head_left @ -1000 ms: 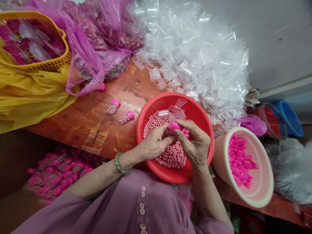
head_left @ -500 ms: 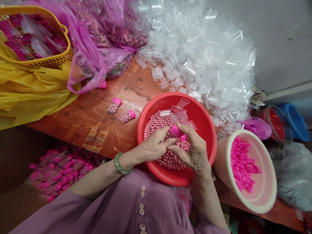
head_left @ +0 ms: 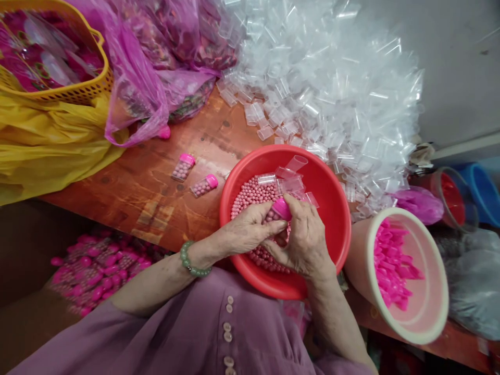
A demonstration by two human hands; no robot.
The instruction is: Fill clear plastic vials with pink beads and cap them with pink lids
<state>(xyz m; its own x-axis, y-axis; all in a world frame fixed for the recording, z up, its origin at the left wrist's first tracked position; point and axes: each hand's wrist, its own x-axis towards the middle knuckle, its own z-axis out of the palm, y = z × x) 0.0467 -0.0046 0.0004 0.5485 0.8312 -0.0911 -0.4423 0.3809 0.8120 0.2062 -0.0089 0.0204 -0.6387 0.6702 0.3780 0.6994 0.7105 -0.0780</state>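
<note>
Over the red bowl [head_left: 330, 211], L hand [head_left: 242, 230] & R hand [head_left: 307, 242] are together, both clamped on 1 bead-filled jar [head_left: 272, 215]: L on the body, R at the pink cap [head_left: 282, 208]. Bowl, w/ pink beads [head_left: 252, 194] & clear tubes [head_left: 291, 183], sits at front edge of the counter [head_left: 144, 179], worn orange-brown w/ dark knots & pale scuffs. 2 capped jars [head_left: 183, 167] lie L of bowl. Beyond, a tube heap [head_left: 332, 99] runs back twd the grey wall [head_left: 457, 67]; back L, purple bags [head_left: 136, 88] & a yellow basket [head_left: 84, 89]. R: pale tub [head_left: 427, 291] w/ pink pieces [head_left: 392, 268]. Below counter, L: jar pile [head_left: 97, 273].
</note>
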